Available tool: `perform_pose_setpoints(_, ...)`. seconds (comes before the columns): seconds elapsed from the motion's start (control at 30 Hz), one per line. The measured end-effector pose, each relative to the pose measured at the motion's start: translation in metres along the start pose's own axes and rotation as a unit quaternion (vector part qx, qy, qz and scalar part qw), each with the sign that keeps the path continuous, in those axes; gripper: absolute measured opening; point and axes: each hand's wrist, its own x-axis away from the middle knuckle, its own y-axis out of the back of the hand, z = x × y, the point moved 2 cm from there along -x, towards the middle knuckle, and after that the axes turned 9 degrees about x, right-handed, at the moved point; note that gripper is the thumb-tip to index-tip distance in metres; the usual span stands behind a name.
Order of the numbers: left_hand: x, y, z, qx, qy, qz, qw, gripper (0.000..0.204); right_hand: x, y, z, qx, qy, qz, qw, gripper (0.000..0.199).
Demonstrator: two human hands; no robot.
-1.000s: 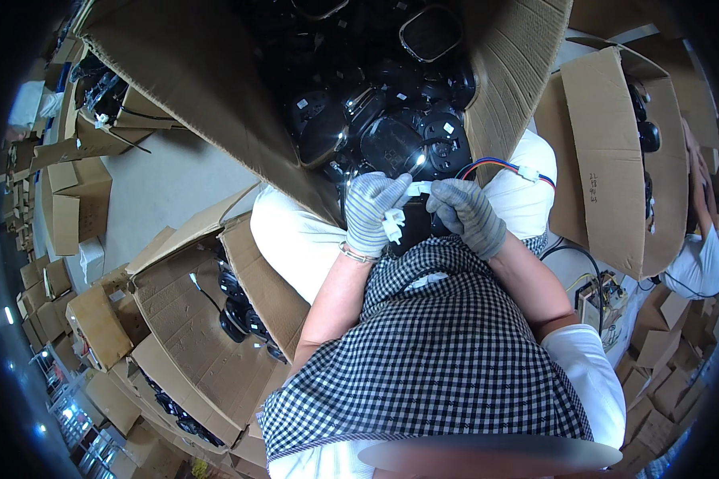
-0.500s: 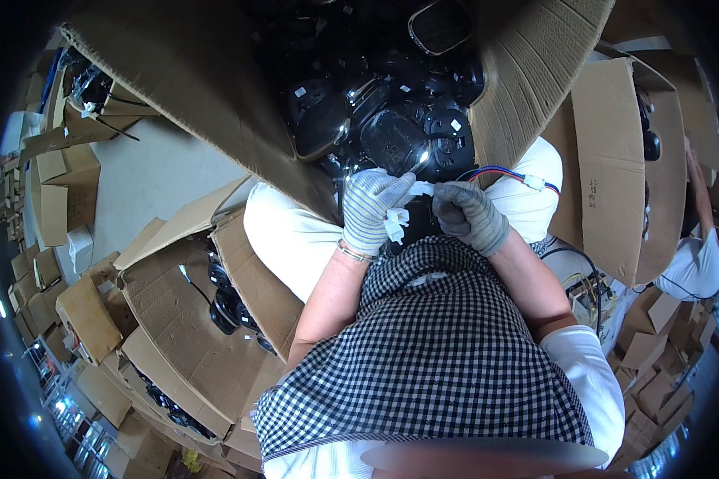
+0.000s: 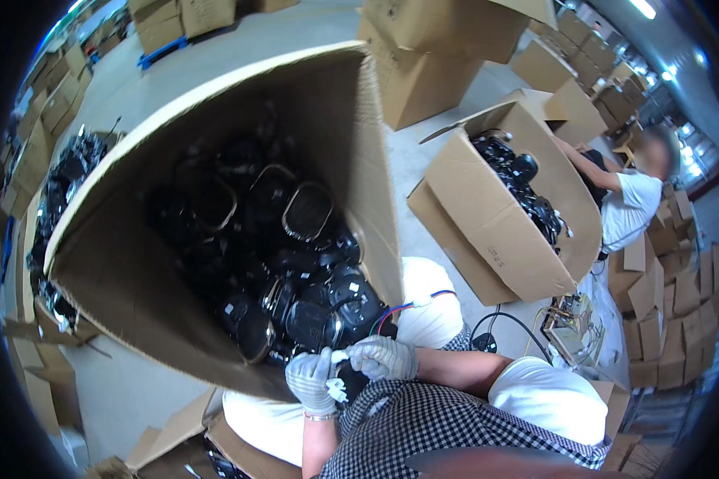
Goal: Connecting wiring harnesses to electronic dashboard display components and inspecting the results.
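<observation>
Both my gloved hands meet at the near edge of a large cardboard box (image 3: 120,311), above black plastic housings (image 3: 307,319) with rounded windows. My left hand (image 3: 308,380) is closed, pinching a small white plastic connector (image 3: 339,356). From the other side, the fingers of my right hand (image 3: 383,358) press together at the same connector. More small white plastic pieces (image 3: 337,390) hang below my left fingers. Red and blue wires (image 3: 390,314) run from near my right hand across my white trouser leg. Exactly how the fingers grip is too small to make out.
To the right, another cardboard box (image 3: 471,231) holds black parts, and a person (image 3: 631,199) sits beyond it. A wired metal assembly (image 3: 571,327) and a black cable (image 3: 499,315) lie nearer. Stacked cartons (image 3: 447,56) stand behind. Black parts (image 3: 68,191) are heaped at the left.
My view has swung up and round, so more of the big box and the person at right shows. Both hands stay together on the white connector.
</observation>
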Motion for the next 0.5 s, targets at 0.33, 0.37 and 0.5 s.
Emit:
perform_pose_setpoints(0.33, 0.007, -0.006, 0.001, -0.04, -0.045, -0.03, 0.998, 0.024, -0.008, 0.006, -0.007, -0.079, -0.047, -0.031, 0.995, 0.022)
perform_pose_setpoints(0.37, 0.008, -0.006, 0.001, -0.042, -0.052, -0.038, 0.997, 0.025, -0.008, 0.007, -0.01, -0.096, -0.047, -0.029, 0.994, 0.021)
perform_pose_setpoints(0.5, 0.023, -0.004, 0.004, -0.009, -0.009, 0.027, 1.0, 0.028, -0.002, -0.005, -0.005, 0.058, 0.034, -0.084, 0.994, 0.025)
